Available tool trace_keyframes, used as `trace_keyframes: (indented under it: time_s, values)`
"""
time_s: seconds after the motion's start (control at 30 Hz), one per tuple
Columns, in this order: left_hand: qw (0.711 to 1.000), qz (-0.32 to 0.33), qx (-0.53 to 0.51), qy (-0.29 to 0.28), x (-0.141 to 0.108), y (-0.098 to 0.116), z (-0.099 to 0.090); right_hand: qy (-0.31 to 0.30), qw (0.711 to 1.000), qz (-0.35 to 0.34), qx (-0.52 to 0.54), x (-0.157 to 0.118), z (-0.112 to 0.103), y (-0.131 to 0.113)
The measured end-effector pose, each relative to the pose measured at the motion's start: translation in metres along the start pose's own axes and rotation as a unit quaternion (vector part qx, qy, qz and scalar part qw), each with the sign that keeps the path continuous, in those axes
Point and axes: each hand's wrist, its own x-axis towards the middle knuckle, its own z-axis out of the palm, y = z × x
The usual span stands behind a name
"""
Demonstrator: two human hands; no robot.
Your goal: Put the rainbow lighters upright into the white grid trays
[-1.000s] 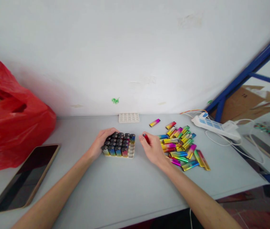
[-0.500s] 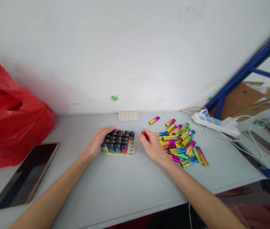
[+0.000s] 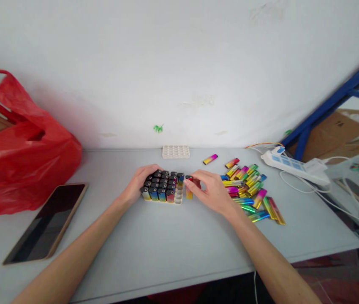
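Several lighters with black tops (image 3: 163, 181) stand upright in a white tray with round holes (image 3: 178, 199). The tray's rightmost column shows bare holes at its near end, with a lighter at the far end. My left hand (image 3: 140, 181) is curved around the left and back of the standing lighters, gripping the block; its fingertips are partly hidden behind them. Between the thumb and fingers of my right hand (image 3: 209, 189) is a red-and-yellow lighter (image 3: 189, 193), held upright just right of the tray. Beside that hand lies a loose pile of shiny coloured lighters (image 3: 251, 188).
A second white tray (image 3: 176, 152) stands near the wall. At left are a red plastic bag (image 3: 30, 143) and a dark tablet (image 3: 48, 223). A white power strip (image 3: 293, 165) with cables lies at right, near a blue metal frame (image 3: 325, 105) and cardboard (image 3: 334, 133).
My right hand has turned the red-and-yellow lighter upright and brought it close to the tray's right side. My left hand stays on the block. The whole view has shifted slightly.
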Motion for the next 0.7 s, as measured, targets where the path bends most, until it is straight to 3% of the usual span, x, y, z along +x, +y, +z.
trace_keyframes:
  time_s: [0.37,0.7]
  values:
    - [1.0,0.004,0.015,0.0,0.0008,0.001,0.0,-0.085,0.996,-0.015,0.007,-0.0019,0.0031,0.0064]
    - [1.0,0.007,0.013,0.005,0.0006,0.002,0.0003,-0.073,0.997,-0.011,-0.038,-0.0013,0.0087,0.0078]
